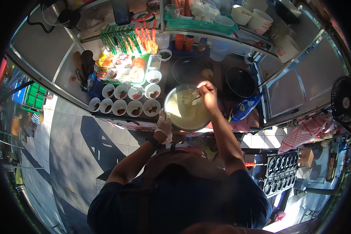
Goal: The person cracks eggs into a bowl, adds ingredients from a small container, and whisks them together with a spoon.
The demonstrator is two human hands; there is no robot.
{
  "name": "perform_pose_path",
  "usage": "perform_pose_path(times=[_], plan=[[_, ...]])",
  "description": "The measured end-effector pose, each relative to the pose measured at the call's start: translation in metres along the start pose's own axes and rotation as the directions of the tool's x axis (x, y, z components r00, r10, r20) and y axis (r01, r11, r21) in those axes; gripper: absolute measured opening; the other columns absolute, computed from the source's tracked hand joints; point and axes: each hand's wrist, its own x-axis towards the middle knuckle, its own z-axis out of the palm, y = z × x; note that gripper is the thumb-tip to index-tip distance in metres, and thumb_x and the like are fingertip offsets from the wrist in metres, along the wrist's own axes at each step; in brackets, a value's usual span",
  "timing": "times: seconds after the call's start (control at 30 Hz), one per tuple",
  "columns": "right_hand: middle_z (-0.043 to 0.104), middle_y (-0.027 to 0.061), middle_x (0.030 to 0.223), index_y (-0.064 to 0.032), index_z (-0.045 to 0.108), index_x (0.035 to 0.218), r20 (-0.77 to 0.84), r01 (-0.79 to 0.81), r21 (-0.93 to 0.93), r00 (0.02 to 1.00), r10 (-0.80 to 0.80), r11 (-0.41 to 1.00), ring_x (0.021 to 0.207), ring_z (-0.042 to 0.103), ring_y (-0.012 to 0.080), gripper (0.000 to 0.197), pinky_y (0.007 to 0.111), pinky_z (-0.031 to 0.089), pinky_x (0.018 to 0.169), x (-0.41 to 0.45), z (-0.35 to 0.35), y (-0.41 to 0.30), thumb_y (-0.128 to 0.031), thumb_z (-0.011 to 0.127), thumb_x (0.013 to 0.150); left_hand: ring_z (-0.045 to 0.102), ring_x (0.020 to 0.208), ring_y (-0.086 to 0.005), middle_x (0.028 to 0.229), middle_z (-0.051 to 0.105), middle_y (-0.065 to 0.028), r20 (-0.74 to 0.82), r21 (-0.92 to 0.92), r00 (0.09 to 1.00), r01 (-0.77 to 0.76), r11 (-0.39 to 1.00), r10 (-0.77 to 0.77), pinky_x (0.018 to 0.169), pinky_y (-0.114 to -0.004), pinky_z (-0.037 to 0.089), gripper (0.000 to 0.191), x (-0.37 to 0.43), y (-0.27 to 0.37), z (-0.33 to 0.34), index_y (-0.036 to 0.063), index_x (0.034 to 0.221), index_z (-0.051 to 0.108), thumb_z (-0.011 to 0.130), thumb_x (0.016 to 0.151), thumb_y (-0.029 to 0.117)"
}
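In front of me a large round metal bowl (pixel 188 129) holds pale yellow batter (pixel 182 115). My left hand (pixel 163 126), in a clear plastic glove, grips the bowl's near left rim. Bare, my right hand (pixel 208 95) is above the right rim, closed around the handle of a whisk (pixel 190 98). The whisk's wires dip into the batter, and my fingers hide most of its handle. Beyond the bowl lies a round dark griddle pan (pixel 185 68) with a round wooden piece (pixel 207 73) at its edge.
White paper bowls (pixel 135 108) with dark and red contents stand in rows at left. Behind them is a tray of ingredients (pixel 125 74). To the right are a black wok (pixel 240 82) and a blue packet (pixel 245 108). Sauce bottles (pixel 189 43) stand at the back, under a shelf with a green basket (pixel 199 25).
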Motion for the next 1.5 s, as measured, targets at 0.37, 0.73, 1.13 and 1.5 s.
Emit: perform_pose_path(times=[0.37, 0.73, 1.13, 1.5], plan=[[0.049, -0.0055, 0.06, -0.004, 0.066, 0.083, 0.2, -0.357, 0.039, 0.918, 0.343, 0.933, 0.05, 0.039, 0.0028, 0.017, 0.022, 0.03, 0.048, -0.003, 0.002, -0.003, 0.002, 0.052, 0.09, 0.061, 0.114, -0.0289, 0.134, 0.056, -0.0205, 0.028, -0.196, 0.998, 0.061, 0.979, -0.057, 0.094, -0.037, 0.05, 0.053, -0.017, 0.025, -0.006, 0.0033, 0.152, 0.027, 0.044, 0.105, 0.021], [0.052, -0.0042, 0.061, -0.0034, 0.067, 0.082, -0.131, -0.006, -0.1, 0.991, -0.007, 0.995, 0.054, 0.041, 0.0023, 0.023, 0.022, 0.029, 0.049, 0.008, 0.013, -0.022, 0.007, 0.048, 0.09, 0.04, 0.138, -0.027, 0.157, 0.031, -0.0185, 0.226, -0.207, 0.966, 0.176, 0.962, -0.128, 0.113, -0.033, 0.036, 0.061, -0.015, 0.02, -0.022, 0.002, 0.156, 0.017, 0.042, 0.106, 0.027], [0.051, -0.0016, 0.061, -0.0019, 0.065, 0.082, 0.077, -0.404, -0.02, 0.911, 0.404, 0.915, 0.05, 0.043, 0.0065, 0.012, 0.024, 0.032, 0.048, -0.004, 0.009, -0.01, 0.004, 0.054, 0.081, 0.041, 0.137, -0.0185, 0.154, 0.038, -0.0165, 0.152, 0.004, 0.95, -0.278, 0.961, 0.274, 0.113, -0.029, 0.032, 0.058, -0.005, -0.07, -0.005, -0.0008, 0.154, 0.022, 0.04, 0.108, 0.028], [0.049, -0.0005, 0.057, -0.0019, 0.066, 0.083, -0.326, -0.02, -0.152, 0.945, -0.031, 0.988, 0.046, 0.039, 0.0071, 0.017, 0.025, 0.029, 0.045, 0.005, 0.015, -0.012, 0.005, 0.051, 0.086, 0.031, 0.145, -0.022, 0.156, 0.031, -0.0212, 0.357, 0.681, 0.904, -0.424, 0.596, 0.235, 0.115, -0.03, 0.027, 0.061, -0.009, -0.059, -0.008, -0.0066, 0.153, 0.019, 0.039, 0.108, 0.029]])
